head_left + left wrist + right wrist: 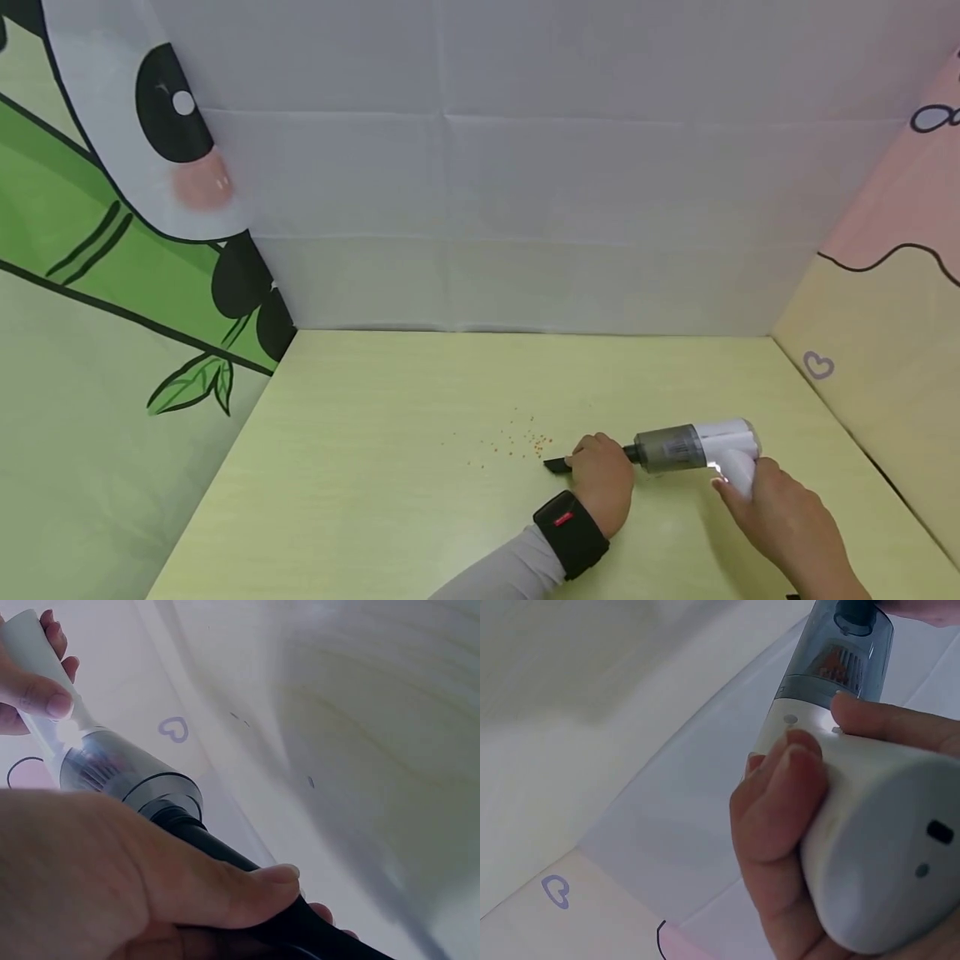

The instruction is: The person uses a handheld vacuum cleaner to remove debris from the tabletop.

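Observation:
A white handheld vacuum cleaner with a smoky clear dust cup lies across the right half of the head view, pointing left. My right hand grips its handle; in the right wrist view the fingers wrap round the white body. My left hand holds the black nozzle, thumb along the tube in the left wrist view. The nozzle's slanted tip is close over the table, just right of scattered orange crumbs. Some reddish bits show inside the dust cup.
The pale yellow table meets a grey-white back panel. A printed panel with green leaves borders the left side, and a cream and pink panel borders the right. My left wrist wears a black band.

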`<state>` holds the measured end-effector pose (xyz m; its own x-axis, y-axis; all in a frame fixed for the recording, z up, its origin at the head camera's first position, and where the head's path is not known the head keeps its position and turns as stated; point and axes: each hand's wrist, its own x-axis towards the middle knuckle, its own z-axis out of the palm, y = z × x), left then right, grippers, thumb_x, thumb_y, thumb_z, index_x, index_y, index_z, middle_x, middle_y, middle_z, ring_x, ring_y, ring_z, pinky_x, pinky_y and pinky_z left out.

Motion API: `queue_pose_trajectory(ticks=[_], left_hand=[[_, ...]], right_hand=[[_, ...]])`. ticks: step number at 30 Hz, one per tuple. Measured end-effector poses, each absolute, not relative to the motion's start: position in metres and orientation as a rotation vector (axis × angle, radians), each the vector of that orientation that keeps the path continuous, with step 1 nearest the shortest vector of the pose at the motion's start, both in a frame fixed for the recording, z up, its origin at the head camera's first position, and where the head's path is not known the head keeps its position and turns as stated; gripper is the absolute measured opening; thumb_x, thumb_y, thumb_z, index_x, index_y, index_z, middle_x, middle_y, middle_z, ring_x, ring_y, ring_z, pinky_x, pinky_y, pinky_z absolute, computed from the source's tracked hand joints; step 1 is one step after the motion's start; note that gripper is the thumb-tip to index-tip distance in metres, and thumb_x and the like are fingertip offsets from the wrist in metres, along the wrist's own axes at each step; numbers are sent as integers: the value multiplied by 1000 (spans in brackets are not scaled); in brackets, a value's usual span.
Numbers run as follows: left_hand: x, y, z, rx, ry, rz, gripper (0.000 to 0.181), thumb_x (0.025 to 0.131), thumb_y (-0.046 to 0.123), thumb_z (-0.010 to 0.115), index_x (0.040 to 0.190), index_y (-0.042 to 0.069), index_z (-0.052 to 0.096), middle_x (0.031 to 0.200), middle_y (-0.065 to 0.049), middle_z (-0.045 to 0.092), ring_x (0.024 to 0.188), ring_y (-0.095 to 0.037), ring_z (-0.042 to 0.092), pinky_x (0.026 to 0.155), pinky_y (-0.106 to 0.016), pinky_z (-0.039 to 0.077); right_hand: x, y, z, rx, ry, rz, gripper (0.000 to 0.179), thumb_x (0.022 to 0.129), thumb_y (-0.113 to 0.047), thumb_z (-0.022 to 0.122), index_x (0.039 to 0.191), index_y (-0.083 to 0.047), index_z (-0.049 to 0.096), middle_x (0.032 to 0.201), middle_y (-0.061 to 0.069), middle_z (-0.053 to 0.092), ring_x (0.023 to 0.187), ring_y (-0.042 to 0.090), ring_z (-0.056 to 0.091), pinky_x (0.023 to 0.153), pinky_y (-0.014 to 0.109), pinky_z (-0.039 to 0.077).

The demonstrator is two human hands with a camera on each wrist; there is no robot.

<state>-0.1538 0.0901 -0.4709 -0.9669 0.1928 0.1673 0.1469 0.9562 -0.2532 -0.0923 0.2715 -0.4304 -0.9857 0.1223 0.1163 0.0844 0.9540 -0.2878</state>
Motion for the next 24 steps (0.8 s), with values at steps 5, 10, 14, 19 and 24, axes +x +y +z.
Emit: queue_pose_trajectory(ticks=[5,10,14,19,24], left_hand=[[-159,90,-472,-303,-2913,391,29,86,36,64,101,12,66,84,-9,59,80,-23,59,68,-33,58],[-162,91,-473,-296,-2920,373,25,89,33,61,101,12,66,84,-8,59,80,-22,59,69,-33,58],[-165,92,-473,-298,-2916,361,23,90,31,59,100,12,66,85,-7,60,80,-21,60,70,-33,58],[-167,88,-474,-328,-2890,378,24,88,33,62,99,12,66,84,-7,59,80,-21,60,70,-32,58],[-169,84,-471,-335,-2892,358,24,88,33,62,99,11,67,84,-7,59,81,-22,60,70,-33,58]], right_hand=[[-95,271,-428,-170,-2983,430,52,89,-46,56,82,5,44,60,7,45,47,21,40,38,32,31],[-96,269,-428,-196,-2998,441,54,89,-47,55,82,5,45,60,7,45,47,21,41,38,32,31],[-96,270,-428,-214,-3012,455,56,89,-48,54,83,6,44,61,7,45,48,21,41,38,33,32],[-98,268,-428,-196,-2998,453,54,89,-46,56,84,6,45,60,7,44,47,21,41,37,33,31],[-99,264,-428,-180,-2968,433,50,88,-40,59,83,8,45,60,7,46,46,21,41,36,33,31]])
